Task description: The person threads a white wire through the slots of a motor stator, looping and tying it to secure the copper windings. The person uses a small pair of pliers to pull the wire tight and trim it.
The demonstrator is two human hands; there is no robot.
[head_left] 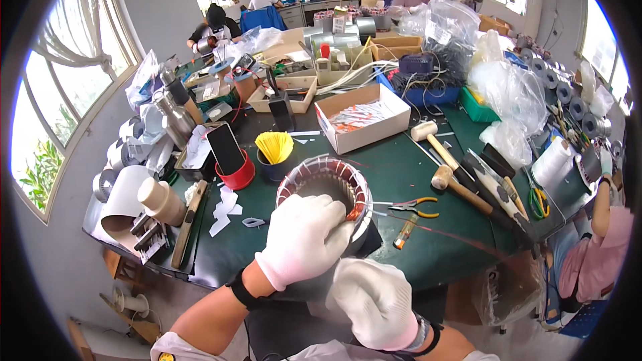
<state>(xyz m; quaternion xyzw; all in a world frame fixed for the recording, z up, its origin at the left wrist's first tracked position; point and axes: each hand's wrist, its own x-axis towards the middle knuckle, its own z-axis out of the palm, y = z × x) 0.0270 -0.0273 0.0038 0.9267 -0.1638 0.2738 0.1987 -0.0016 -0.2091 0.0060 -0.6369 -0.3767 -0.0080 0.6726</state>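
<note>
A motor stator [361,187] stands on the green table in front of me, copper windings laced with white around its ring-shaped top. My left hand [304,237], in a white knitted glove, is closed at the ring's near edge. Its fingertips are hidden, so what it pinches does not show. Lower and to the right, past the table's front edge, my gloved right hand [374,304] is closed in a fist, apart from the stator. Whatever it grips is hidden. Yellow-handled pliers [408,207] and a small screwdriver [404,232] lie right of the stator.
Behind the stator are a cup of yellow strips [274,150], a phone [226,148] in a red holder and a carton [364,120] of white-and-orange pieces. Mallets [461,187] and scissors [538,200] lie right. A co-worker [602,247] sits at the right edge; others work farther back.
</note>
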